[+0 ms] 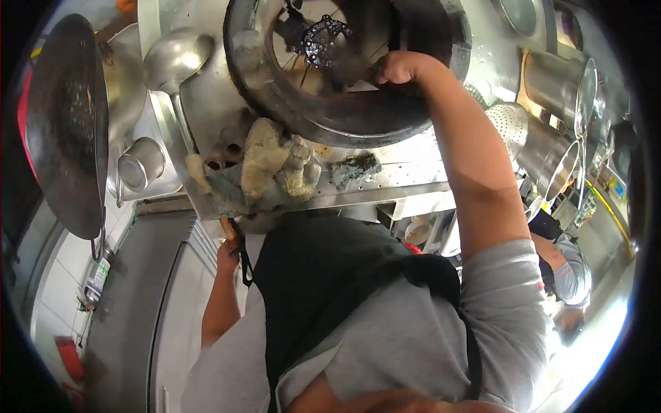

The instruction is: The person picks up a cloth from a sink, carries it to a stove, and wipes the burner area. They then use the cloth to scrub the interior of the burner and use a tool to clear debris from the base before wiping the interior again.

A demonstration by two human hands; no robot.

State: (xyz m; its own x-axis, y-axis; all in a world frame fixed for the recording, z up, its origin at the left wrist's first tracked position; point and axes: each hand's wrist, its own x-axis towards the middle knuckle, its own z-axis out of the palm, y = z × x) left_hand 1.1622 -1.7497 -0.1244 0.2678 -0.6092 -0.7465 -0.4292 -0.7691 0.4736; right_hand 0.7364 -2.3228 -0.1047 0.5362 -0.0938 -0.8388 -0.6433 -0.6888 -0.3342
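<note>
1. Steel counter (385, 172) carries the black burner ring (323, 124), directly ahead of the person
2. Right hand (399, 67) is bunched inside it; whether anything is pinched, I can't tell. Left hand (228, 253) is low by the counter edge, its grip too unclear to tell
3. Knuckles could get scraped or burned, I reckon, if the metal is rough or hot
4. Bundled rags (265, 158) near the front edge could drop if an arm snags them
5. Counted: one ring, one burner head (327, 41), one ladle (180, 58), one wok (65, 124), one dark scouring pad (354, 168); rags overlap too much to count

White tiles (60, 286) (plus glaring light (609, 351))
</note>
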